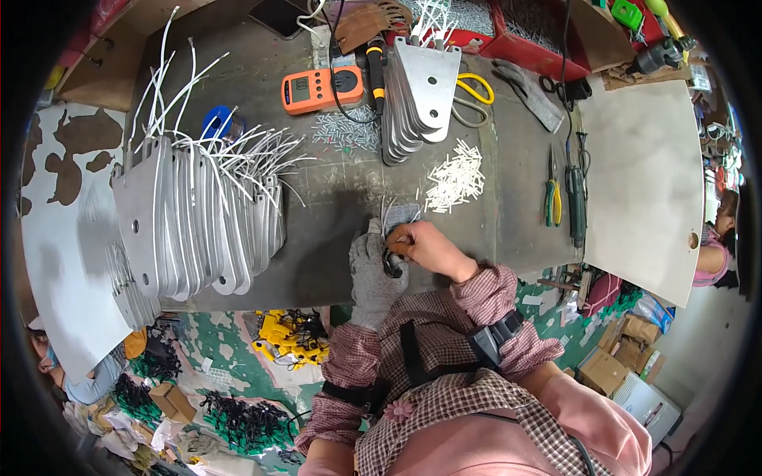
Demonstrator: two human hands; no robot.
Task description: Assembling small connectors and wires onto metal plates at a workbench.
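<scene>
My left hand [369,266], in a grey knit glove, is closed at the near edge of the bench. What it holds is mostly hidden; a small dark part shows by the palm. Bare, my right hand [432,247] pinches at the gloved fingers, its fingertips covering whatever is between them. Thin white wires [386,211] rise just beyond both hands. Short white sleeves [455,178] lie in a loose pile beyond my right hand. To the left stands a row of grey metal plates [194,218] with white wire leads, and another plate stack [425,91] stands farther back.
An orange multimeter [321,89] sits by small metal pins [347,129]. On the right lie yellow-green pliers [553,190], a soldering iron [575,198] and a grey glove [530,94]. Red bins [540,36] line the back; a blue spool [220,123] stands behind the left plates.
</scene>
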